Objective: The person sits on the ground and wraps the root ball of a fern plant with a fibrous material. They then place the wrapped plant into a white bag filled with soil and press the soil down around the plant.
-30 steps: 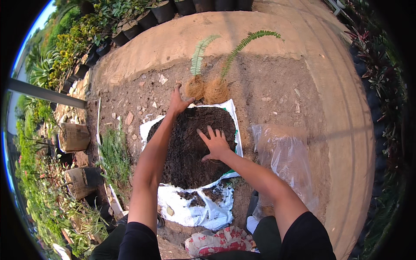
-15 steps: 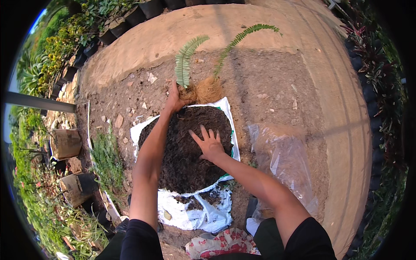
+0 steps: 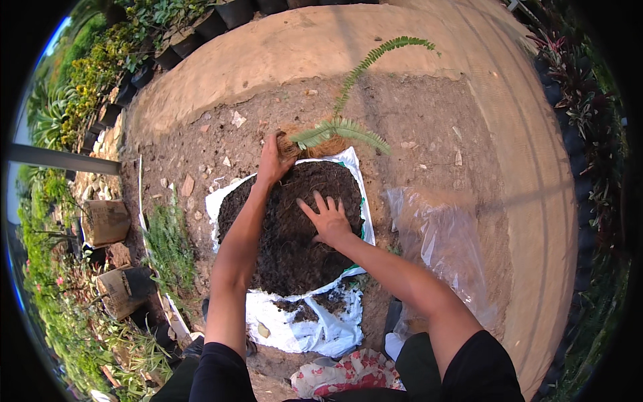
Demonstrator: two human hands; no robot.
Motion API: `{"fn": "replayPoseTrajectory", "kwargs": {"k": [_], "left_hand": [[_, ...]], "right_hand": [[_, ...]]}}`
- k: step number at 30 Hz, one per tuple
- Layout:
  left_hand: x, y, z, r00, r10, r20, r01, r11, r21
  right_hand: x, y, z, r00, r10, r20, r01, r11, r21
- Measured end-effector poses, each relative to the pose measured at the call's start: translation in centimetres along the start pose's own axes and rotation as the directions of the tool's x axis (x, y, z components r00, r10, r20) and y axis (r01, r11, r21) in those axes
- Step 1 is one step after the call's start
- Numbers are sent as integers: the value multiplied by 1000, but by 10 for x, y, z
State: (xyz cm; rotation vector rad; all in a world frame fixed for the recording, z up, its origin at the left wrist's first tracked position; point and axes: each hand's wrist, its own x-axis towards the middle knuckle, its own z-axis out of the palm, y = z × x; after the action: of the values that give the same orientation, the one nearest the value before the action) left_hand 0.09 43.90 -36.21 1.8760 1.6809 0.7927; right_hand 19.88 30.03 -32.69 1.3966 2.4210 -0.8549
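At the far edge of a white sack [image 3: 228, 194] full of dark soil [image 3: 281, 234], my left hand [image 3: 273, 163] is closed on the brown fibrous root ball of a fern. That fern's green frond [image 3: 345, 131] leans over to the right. Just behind it rests a second fibre ball [image 3: 330, 147], from which a long curved fern frond [image 3: 365, 67] rises. My right hand [image 3: 329, 221] lies on the soil with its fingers spread, holding nothing.
A clear plastic bag [image 3: 439, 248] with brown fibre lies right of the sack. Nearer me are a white sack flap [image 3: 301, 328] with spilled soil and a floral cloth [image 3: 345, 375]. Leafy plants [image 3: 167, 248] and pots [image 3: 105, 222] stand at the left.
The frond of the fern in my left hand has swung from upright down to the right. My right hand stays spread on the soil.
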Motion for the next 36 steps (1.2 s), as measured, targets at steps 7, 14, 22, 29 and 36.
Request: {"fn": "replayPoseTrajectory", "kwargs": {"k": [7, 14, 22, 29, 36], "left_hand": [[-31, 8, -48, 999, -29, -21, 28, 998, -51], [-163, 49, -34, 977, -183, 106, 180, 983, 37], [-234, 80, -45, 982, -45, 182, 7, 978, 207], [-189, 69, -45, 994, -69, -79, 80, 987, 142], [-45, -8, -41, 916, -338, -219, 263, 914, -310]], "right_hand": [[-10, -3, 0, 998, -26, -63, 28, 999, 27], [-2, 14, -3, 995, -101, 8, 100, 994, 53], [-28, 1, -22, 991, -21, 132, 42, 987, -157], [-19, 0, -19, 992, -10, 123, 28, 989, -143], [-13, -4, -28, 981, 13, 195, 12, 992, -122]]}}
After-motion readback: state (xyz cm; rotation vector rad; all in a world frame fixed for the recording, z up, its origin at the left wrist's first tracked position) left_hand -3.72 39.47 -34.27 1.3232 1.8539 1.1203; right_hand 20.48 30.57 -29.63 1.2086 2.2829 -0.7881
